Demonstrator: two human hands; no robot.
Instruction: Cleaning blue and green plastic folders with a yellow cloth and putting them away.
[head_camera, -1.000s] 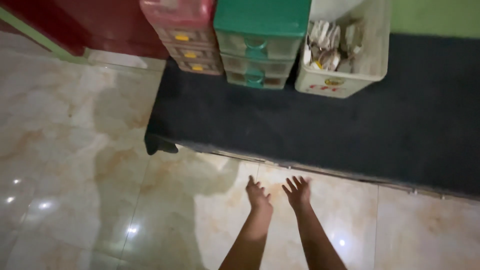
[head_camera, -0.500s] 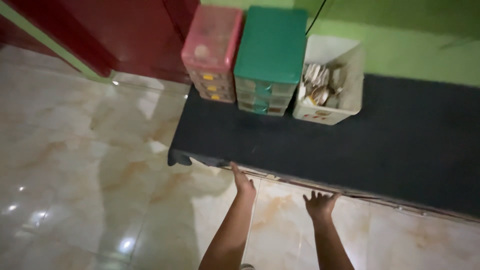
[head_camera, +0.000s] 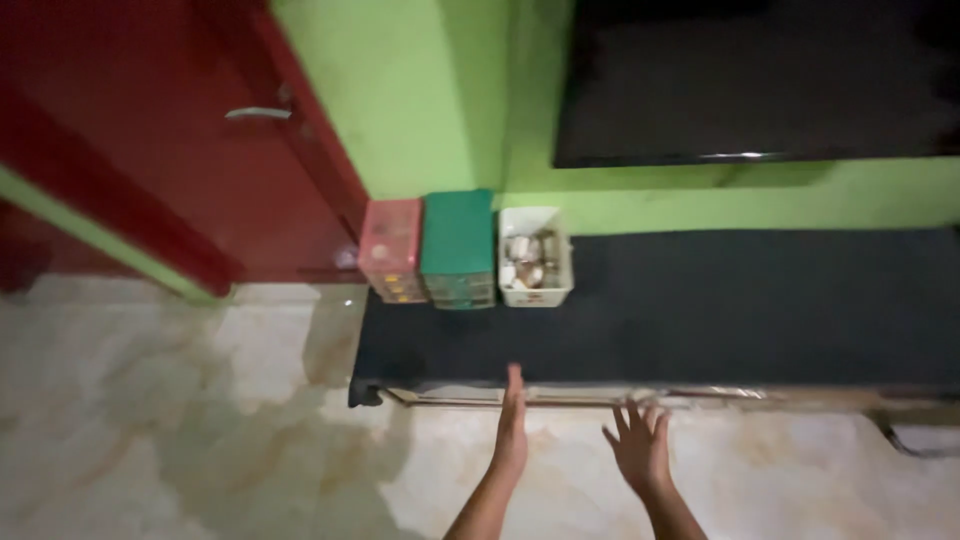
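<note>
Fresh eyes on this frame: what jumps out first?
The bright green wall and the red door at upper left, with a dark screen mounted at upper right. Below, a dark mat runs along the wall; at its left end stand a pink drawer unit, a green drawer unit and a white bin. The left hand and right hand, both open and empty, reach toward the mat's near edge over marbled floor tiles.

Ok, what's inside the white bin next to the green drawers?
The white bin holds a heap of pale, crumpled-looking items, too blurred to identify. Only the top layer shows; whatever lies beneath it is hidden by the heap and the bin's walls.
</note>
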